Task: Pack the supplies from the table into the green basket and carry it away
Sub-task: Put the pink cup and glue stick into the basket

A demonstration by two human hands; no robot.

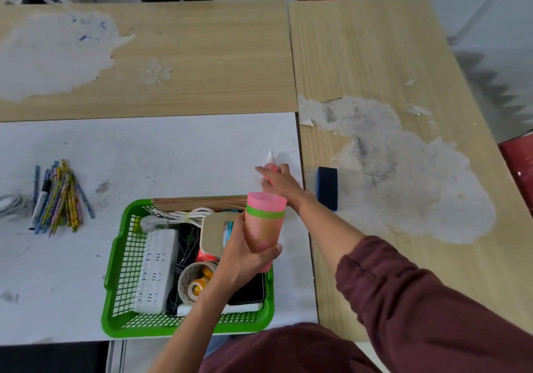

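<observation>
Head view: left grip wrapped round pink cups, held tilted over green basket on white worktop. Right grip curled round spray bottle beyond basket. Risks: right forearm close beside cups, may knock them; basket crowded, cups may topple out; pencils far left, easily forgotten.

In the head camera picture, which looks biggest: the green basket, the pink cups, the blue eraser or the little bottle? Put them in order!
1. basket
2. cups, held nearer the camera, so maybe looking bigger than they are
3. eraser
4. bottle, partly hidden by the right hand
</observation>
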